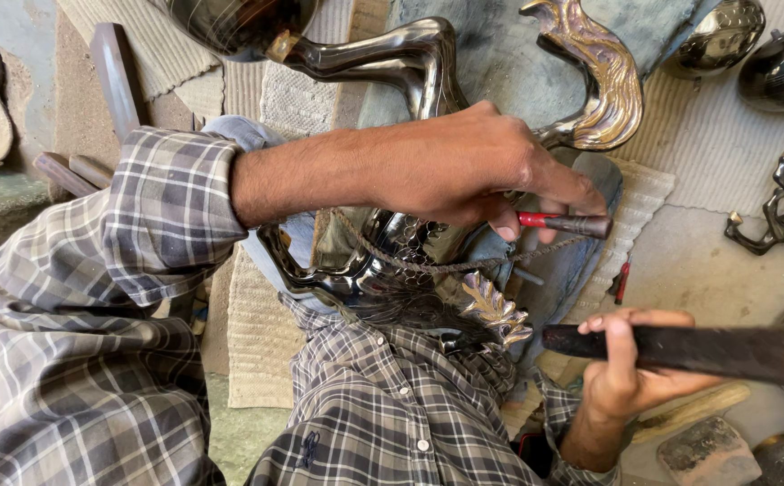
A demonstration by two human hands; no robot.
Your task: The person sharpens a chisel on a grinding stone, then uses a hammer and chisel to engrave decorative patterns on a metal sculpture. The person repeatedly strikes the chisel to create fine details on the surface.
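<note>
1. A red-handled punch [561, 221] is pinched in the closed left hand [464, 166] over the metal horse figure [392, 270] lying across the lap.
2. A dark flat bar [707, 349] is gripped in the closed right hand [626, 373], just beside the figure's edge; bare floor [689, 261] is seen between them.

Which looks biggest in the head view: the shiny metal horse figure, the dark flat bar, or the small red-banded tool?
1. Metal horse figure, spanning most of the view.
2. Dark flat bar in the right hand, partly cut off at the edge.
3. Red-banded tool in the left hand.
</note>
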